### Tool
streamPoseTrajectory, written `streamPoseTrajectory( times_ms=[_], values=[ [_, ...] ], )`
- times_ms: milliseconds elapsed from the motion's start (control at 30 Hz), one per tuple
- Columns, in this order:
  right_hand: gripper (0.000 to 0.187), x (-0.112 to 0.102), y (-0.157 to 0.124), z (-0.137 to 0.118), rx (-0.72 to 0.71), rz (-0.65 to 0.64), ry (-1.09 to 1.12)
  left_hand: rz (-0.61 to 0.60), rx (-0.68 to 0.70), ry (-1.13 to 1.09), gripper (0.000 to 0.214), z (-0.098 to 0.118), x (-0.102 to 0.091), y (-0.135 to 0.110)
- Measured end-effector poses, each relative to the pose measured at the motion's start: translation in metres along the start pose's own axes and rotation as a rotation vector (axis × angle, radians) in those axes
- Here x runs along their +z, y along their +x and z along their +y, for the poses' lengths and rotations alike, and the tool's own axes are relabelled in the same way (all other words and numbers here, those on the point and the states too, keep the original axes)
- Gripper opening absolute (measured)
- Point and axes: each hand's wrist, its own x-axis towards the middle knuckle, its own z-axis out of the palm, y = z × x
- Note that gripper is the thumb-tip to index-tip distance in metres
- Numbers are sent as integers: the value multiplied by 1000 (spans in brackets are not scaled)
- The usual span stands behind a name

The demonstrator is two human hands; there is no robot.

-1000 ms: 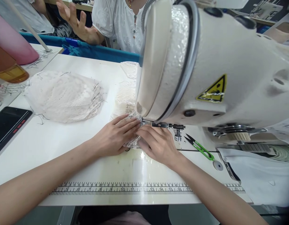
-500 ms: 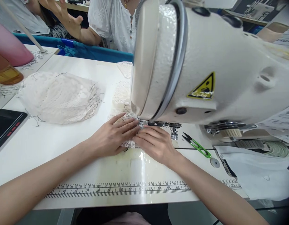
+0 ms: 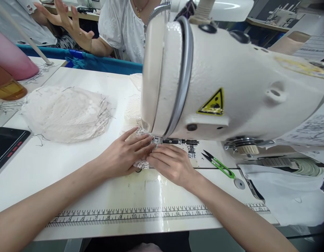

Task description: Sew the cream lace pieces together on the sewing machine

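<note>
Under the head of a white sewing machine lies a pale piece of fabric with small dark speckles. My left hand rests flat on it, fingers stretched toward the needle area; its thumb is mostly hidden. Close by on the right, my right hand has its fingers together and closed at the fabric's edge, the thumb out of sight. The presser foot is just beyond the fingertips, partly covered. More pale fabric extends behind the left hand.
A pile of sheer white pieces with loose threads sits left, near a phone. Green thread snips and a bobbin lie right. A printed ruler runs along the front. Across the table, another person's hand is raised.
The view has shifted a little, so the machine appears farther left. My hands keep nearly the same place on the fabric. The other person's raised hand has moved slightly, fingers spread.
</note>
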Motion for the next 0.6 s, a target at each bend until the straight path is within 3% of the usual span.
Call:
streamPoseTrajectory(
  times_ms=[333,600],
  values=[
    [17,-3,-4,3,28,-83,-31,-20,-66,68,53,6,2,1],
    [22,-10,-8,7,94,-118,-74,50,-79,110,48,11,4,3]
  ],
)
